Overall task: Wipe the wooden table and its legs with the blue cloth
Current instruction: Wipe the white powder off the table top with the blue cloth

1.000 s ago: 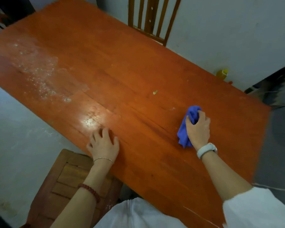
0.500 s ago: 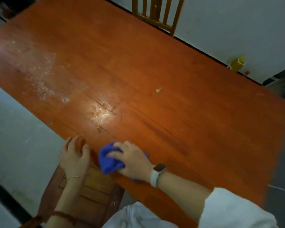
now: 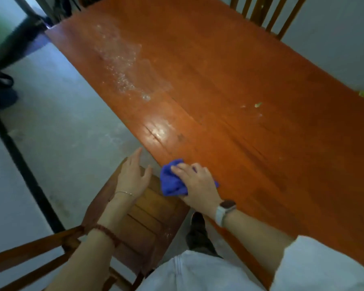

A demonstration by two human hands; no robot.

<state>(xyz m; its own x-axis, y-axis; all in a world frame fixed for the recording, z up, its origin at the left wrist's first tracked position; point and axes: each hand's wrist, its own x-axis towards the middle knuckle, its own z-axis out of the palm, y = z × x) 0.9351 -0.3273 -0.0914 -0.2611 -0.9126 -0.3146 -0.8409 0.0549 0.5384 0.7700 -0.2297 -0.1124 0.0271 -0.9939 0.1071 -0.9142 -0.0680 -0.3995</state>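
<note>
My right hand point(image 3: 200, 183) is closed over the bunched blue cloth point(image 3: 171, 181), pressing it down at the near edge of the reddish-orange wooden worktop point(image 3: 229, 85). The cloth sits under my fingers and palm, and most of its bulk sticks out past my fingertips on the side toward my left hand point(image 3: 132, 177). That hand is open, fingers spread, just beside the cloth but apart from it, off the worktop and above the brown slatted wooden chair seat point(image 3: 147, 223); I cannot tell whether it touches the seat. Well beyond both hands, a pale dusty patch point(image 3: 122, 66) lies on the worktop. Farther out from my right hand lies a small greenish crumb point(image 3: 257, 105), which is blurred.
</note>
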